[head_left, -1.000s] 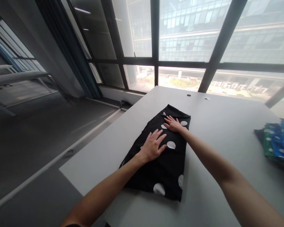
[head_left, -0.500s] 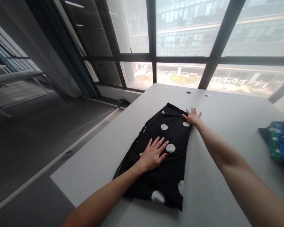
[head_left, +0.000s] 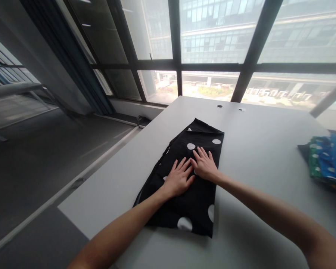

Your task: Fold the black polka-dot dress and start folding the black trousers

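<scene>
A black cloth with white polka dots [head_left: 182, 207] lies folded into a long shape on the white table [head_left: 257, 149]. My left hand [head_left: 179, 178] rests flat on its middle, fingers spread and pointing away from me. Just to the right, my right hand [head_left: 205, 164] also lies on the fabric with its fingers stretched out, the fingertips of the two hands close together. Neither hand grips the cloth. At the far end the upper layer sits a little short of the corner beneath it, and layered edges show along the left side.
Folded blue and green dotted cloths [head_left: 329, 157] lie at the table's right side. Two round cable holes [head_left: 219, 106] are near the far edge, by the large windows [head_left: 212, 33]. A blue curtain [head_left: 70, 59] hangs at the left, above the grey floor [head_left: 44, 157].
My right hand has moved from the cloth's far right corner toward me and left, onto its middle beside my left hand. My left hand stays in place on the fabric.
</scene>
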Motion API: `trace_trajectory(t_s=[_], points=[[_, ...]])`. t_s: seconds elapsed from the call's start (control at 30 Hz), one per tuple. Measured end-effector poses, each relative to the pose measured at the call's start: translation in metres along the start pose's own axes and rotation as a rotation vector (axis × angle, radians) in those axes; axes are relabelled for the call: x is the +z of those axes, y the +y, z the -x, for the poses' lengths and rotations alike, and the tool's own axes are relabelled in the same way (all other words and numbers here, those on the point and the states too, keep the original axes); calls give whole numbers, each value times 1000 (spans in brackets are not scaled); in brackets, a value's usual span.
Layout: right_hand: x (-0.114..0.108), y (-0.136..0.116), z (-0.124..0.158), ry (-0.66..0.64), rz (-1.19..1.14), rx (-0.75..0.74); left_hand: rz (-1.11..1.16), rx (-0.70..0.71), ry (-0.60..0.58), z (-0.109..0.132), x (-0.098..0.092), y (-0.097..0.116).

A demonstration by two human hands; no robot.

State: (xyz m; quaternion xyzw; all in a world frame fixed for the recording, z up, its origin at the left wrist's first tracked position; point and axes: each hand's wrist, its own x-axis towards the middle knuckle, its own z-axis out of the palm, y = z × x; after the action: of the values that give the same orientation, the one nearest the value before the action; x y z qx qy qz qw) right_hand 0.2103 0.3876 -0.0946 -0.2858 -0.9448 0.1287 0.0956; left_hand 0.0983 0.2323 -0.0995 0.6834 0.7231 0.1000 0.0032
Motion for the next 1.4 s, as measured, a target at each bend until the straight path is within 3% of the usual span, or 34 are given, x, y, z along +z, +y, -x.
trace_trajectory(t_s=[0.1, 0.23, 0.37, 0.47, 0.57, 0.67, 0.8, 0.9, 1.03, 1.17, 1.27, 1.4], points=[[3, 10, 8, 9, 18, -43, -25, -34, 2, -2, 4, 10], [0, 32, 2, -3, 1, -198, -13, -136, -23, 0, 8, 40], [-6, 56, 9, -41, -27, -327, 86, -133, -202, 0, -10, 64], [-16, 64, 24, -57, -34, -370, 197, -26, -241, -16, -33, 57], [-29, 50, 49, 63, 5, -261, 216, 38, -56, -48, -42, 34], [-38, 25, 80, 215, 23, -135, 135, 47, -29, -76, -28, 11], [-36, 18, 112, 87, 11, -213, 35, 71, -107, -89, 0, -3], [-28, 35, 128, -9, 4, -187, 7, 53, -84, -89, 10, 0], [-21, 50, 152, 0, -19, -172, 2, 59, -86, -89, 10, 3], [-22, 51, 176, -11, -57, -151, 35, 36, -186, -96, -4, 5], [-29, 47, 189, 35, -74, -80, 91, 1, -233, -96, -22, 20], [-39, 39, 200, 142, -99, -97, 150, 219, -120, -79, -26, 56]])
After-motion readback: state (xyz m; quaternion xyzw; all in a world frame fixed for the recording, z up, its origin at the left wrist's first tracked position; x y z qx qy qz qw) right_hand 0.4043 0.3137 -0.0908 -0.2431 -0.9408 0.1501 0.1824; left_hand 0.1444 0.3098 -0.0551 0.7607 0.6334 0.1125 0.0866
